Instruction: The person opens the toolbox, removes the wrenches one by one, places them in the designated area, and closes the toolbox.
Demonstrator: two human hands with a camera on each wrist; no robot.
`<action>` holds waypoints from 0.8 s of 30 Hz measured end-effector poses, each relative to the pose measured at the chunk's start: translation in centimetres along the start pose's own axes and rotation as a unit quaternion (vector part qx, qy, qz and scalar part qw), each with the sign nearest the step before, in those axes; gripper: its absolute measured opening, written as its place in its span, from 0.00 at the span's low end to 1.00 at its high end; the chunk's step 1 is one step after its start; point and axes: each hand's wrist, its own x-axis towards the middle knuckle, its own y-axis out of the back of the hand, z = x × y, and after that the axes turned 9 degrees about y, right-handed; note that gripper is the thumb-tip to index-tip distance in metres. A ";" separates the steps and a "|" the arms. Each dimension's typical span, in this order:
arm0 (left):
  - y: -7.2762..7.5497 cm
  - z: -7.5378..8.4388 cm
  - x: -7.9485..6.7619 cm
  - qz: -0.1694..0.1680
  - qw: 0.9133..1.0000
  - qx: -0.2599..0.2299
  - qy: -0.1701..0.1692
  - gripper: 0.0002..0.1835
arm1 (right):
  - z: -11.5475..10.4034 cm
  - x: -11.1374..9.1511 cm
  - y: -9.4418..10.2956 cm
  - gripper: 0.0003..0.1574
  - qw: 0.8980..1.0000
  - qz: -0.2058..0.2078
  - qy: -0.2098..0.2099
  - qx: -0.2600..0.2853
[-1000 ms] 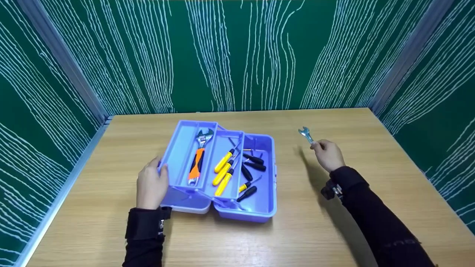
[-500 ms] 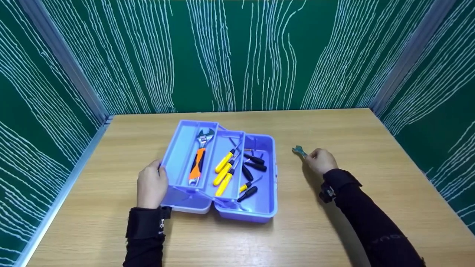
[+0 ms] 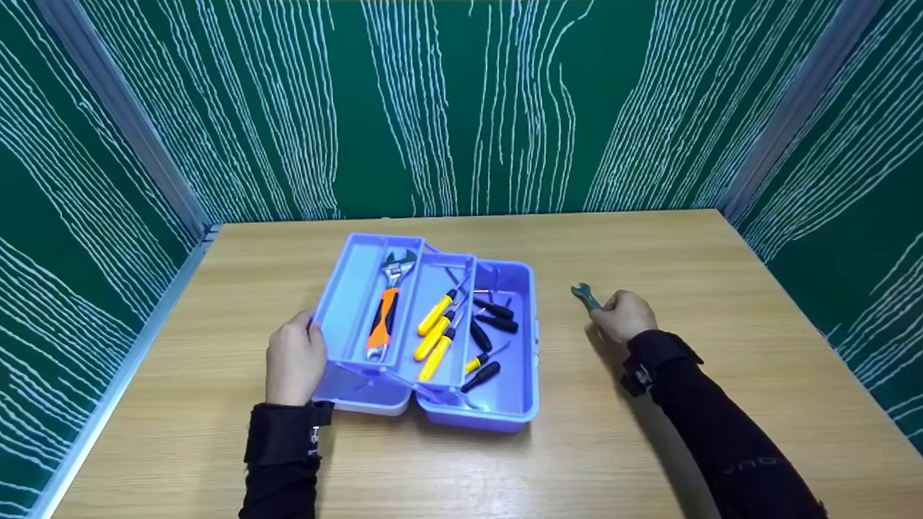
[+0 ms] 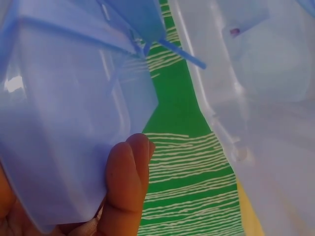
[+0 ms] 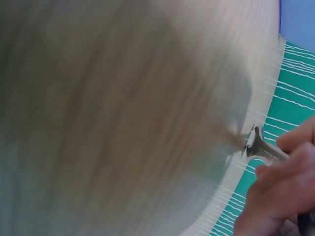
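the head view looks forward and down from above the left hand and right hand. each wrist view faces its own hand's work at close range. head and left wrist share the box; head and right wrist, the wrench.

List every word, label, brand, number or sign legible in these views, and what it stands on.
"QUA": on the right sleeve; fainter strokes beside it are unreadable.
Left wristband: small pale marks, too small to tell whether they are lettering.
No other readable text.
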 end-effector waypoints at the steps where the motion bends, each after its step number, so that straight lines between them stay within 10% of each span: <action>1: 0.0 0.0 0.0 0.002 1.000 0.001 -0.001 0.18 | 0.0 0.0 0.0 0.16 1.000 -0.005 -0.002 0.002; 24: 0.2 0.0 0.1 -0.017 1.000 -0.003 0.013 0.19 | 0.3 0.1 0.2 0.12 0.997 -0.061 -0.033 -0.030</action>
